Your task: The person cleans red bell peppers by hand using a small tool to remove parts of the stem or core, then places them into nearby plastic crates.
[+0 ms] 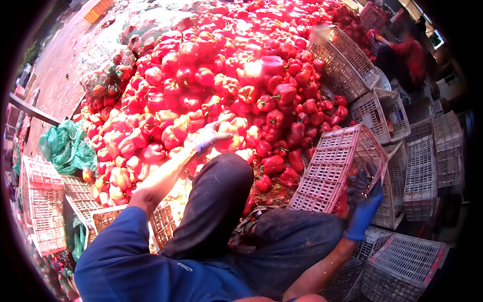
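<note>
My left hand (212, 136), in a pale glove, reaches over a heap of red bell peppers (188, 102). Its fingers are apart, beside a sunlit orange-red pepper (233, 142); I cannot tell whether they touch it. To the right, my right hand (363, 202) wears a blue glove with a dark palm. Its fingers are spread, and nothing shows in the palm. That hand is at the open end of a pink plastic crate (327, 166), which lies tilted by my right knee. Some red shows behind the crate's lattice, mostly hidden.
Pale plastic crates (419, 170) stand stacked at the right, more crates (45, 211) at the left. Green netting (68, 145) lies by the heap's left edge. Filled mesh sacks (158, 28) border the far left. A person (407, 56) sits at the upper right.
</note>
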Demonstrator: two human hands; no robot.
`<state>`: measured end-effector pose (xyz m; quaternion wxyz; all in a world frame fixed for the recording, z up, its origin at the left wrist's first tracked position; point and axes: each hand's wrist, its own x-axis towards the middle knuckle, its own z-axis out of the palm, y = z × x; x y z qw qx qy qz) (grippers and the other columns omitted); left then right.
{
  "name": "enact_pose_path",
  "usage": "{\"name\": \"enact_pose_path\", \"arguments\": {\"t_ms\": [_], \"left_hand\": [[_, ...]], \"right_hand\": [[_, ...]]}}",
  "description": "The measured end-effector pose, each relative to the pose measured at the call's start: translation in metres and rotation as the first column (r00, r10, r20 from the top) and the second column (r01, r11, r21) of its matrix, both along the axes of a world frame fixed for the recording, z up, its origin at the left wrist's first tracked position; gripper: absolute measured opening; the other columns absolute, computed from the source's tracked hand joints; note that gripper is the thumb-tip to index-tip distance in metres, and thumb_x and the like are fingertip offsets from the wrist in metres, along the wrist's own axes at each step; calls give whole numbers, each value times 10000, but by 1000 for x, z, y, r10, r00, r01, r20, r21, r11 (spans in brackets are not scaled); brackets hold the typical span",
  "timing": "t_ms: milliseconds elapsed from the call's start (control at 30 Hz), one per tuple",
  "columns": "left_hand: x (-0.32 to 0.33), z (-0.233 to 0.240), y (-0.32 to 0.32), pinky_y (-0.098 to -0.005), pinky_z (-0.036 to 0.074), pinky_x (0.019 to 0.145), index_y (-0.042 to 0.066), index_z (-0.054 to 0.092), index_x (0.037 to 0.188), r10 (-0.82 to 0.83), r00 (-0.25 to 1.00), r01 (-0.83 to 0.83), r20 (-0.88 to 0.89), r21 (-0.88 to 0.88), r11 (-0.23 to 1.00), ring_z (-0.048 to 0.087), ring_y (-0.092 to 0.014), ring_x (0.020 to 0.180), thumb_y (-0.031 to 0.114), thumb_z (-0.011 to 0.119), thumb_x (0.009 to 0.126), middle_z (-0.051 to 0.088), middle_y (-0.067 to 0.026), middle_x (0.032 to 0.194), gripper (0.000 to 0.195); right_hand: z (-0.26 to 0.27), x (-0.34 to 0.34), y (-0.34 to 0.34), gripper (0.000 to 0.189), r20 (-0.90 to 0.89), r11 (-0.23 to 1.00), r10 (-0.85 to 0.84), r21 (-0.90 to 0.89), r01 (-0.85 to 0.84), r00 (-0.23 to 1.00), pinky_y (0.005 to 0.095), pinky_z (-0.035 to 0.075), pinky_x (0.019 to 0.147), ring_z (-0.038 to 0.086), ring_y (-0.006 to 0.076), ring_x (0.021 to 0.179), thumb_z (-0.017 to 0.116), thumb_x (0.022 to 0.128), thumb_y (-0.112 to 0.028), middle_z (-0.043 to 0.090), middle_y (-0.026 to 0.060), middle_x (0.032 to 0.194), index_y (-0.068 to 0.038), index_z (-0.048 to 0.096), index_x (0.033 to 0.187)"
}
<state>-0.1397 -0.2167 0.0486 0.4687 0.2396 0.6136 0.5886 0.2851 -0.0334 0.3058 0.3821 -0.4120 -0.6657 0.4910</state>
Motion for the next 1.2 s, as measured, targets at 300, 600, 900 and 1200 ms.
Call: {"name": "enact_pose_path", "arguments": {"t_ms": [300, 600, 900, 1200], "left_hand": [[32, 271, 52, -409, 503, 1135, 77, 583, 1465, -103, 896, 332, -432, 498, 801, 596, -188, 1307, 288, 1042, 648, 628, -72, 1426, 961], [98, 281, 57, -397, 489, 1134, 41, 528, 1478, 2, 845, 348, -535, 553, 757, 559, -199, 1336, 343, 1029, 648, 557, -75, 1433, 1016], [54, 266, 59, -379, 616, 937, -18, 588, 1375, 260, 938, -53, -230, 646, 761, 725, -226, 1088, 352, 759, 987, 713, -127, 1211, 563], [93, 248, 45, -363, 543, 1036, -6, 555, 1410, -122, 992, 96, 18, 502, 860, 668, -194, 1183, 283, 740, 968, 681, -118, 1287, 560]], "right_hand": [[74, -95, -70, 950, -127, 914, 377, -111, -391, 917, 202, 462, 522, 615, 71, 642, 712, 959, -622, 716, 60, 887, -79, 341, 1644], [38, -124, -72, 1073, -48, 900, 432, 90, -427, 901, 283, 550, 597, 690, 105, 782, 709, 973, -598, 734, 113, 1004, 18, 169, 1666], [-34, -148, -93, 843, 21, 871, 473, -161, -464, 881, 257, 498, 550, 646, 92, 640, 749, 972, -530, 724, 73, 856, -32, 431, 1573], [-11, -164, -71, 830, -43, 882, 358, 342, -323, 933, 314, 570, 1014, 667, 167, 1186, 872, 899, -217, 663, 138, 1375, -19, 436, 1578]]}}
